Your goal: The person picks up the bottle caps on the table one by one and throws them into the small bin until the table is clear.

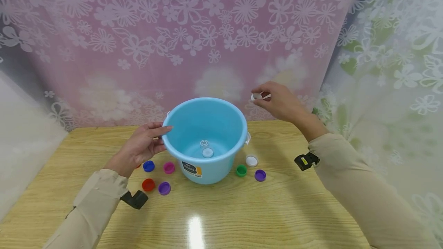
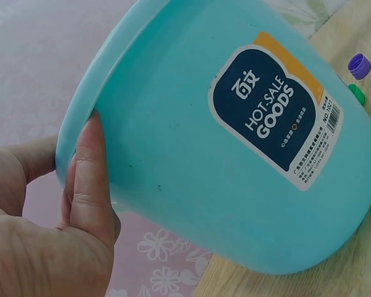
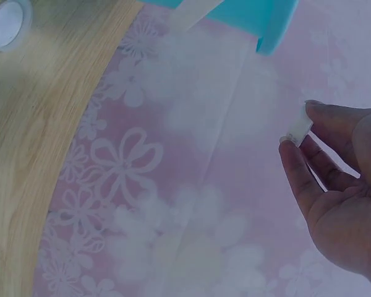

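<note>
A light blue bucket (image 1: 223, 170) stands on the wooden table, its opening facing up. My left hand (image 1: 145, 143) grips the bucket's left rim, thumb over the inside and fingers against the outer wall, as the left wrist view also shows. On the bucket's floor lies a white cap (image 1: 208, 152). Up and to the right of the bucket, my right hand (image 1: 279, 102) pinches another white cap (image 1: 256, 96) between thumb and fingertips. In the right wrist view that cap (image 3: 301, 125) appears edge-on, apart from the bucket.
Left of the bucket lie blue (image 1: 149, 166), pink (image 1: 169, 168), red (image 1: 148, 185) and purple caps (image 1: 164, 188). To its right are green (image 1: 241, 170), white (image 1: 252, 160) and purple caps (image 1: 260, 175). A pink flowered curtain (image 1: 166, 49) hangs behind the table (image 1: 242, 218).
</note>
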Demonstrator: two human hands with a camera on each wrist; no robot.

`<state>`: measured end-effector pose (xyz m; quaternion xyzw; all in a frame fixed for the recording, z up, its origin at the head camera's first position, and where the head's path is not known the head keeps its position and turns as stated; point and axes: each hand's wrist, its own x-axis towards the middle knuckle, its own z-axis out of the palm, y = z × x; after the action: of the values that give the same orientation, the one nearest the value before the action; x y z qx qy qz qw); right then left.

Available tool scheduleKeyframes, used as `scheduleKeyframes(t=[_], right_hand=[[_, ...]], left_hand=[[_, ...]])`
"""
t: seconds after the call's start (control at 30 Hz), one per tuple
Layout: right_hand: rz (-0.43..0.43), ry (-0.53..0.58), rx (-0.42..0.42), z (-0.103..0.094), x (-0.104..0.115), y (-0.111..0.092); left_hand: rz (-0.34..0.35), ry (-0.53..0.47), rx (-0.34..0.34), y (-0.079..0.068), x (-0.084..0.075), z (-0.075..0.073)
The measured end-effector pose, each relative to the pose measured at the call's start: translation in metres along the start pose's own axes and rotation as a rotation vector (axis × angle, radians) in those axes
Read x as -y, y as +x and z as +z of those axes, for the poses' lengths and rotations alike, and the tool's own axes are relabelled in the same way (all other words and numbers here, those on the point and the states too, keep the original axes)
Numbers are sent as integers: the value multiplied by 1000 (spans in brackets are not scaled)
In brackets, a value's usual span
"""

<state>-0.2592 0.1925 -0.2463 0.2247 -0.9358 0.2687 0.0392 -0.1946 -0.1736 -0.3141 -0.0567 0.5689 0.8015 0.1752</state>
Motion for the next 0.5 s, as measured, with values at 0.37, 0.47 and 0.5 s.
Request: scheduleKeyframes(t=[0.37,0.47,0.5], right_hand=[[-91,58,24,19,30,8],[-103,59,51,24,35,10],[-106,57,58,26,36,10]], left_hand=[[-3,9,-6,0,-1,0],[-3,11,-8,1,-1,0],[-3,10,-8,1,-1,0]])
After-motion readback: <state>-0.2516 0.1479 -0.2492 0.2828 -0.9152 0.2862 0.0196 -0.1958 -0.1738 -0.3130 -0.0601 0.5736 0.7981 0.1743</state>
